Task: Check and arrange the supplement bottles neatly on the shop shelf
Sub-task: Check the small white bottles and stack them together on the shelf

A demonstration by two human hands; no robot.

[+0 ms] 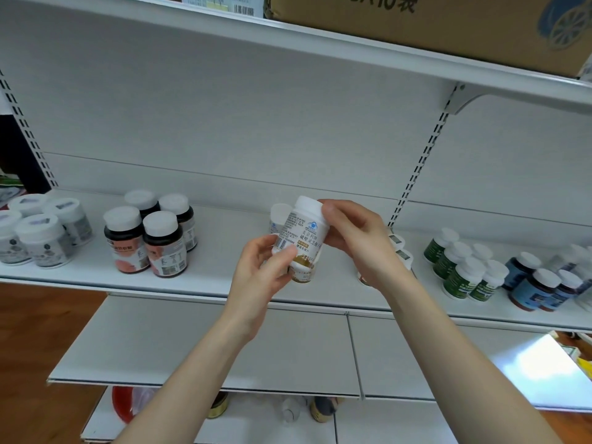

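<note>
- Above the front edge of the middle shelf (208,278), a white supplement bottle (302,233) is held tilted, with its label and barcode turned toward the camera, probably so the print can be checked.
- The left hand (261,270) pinches the lower body, its fingers (285,255) curled onto the label. The right hand (354,240) grips the cap end with its fingers wrapped round it, apparently to steady it.
- Dark bottles (147,240), green bottles (461,270) and blue bottles (538,288) stand clustered by kind. The gap behind the hands, beside another white bottle (278,216), looks like this one's place.
</note>
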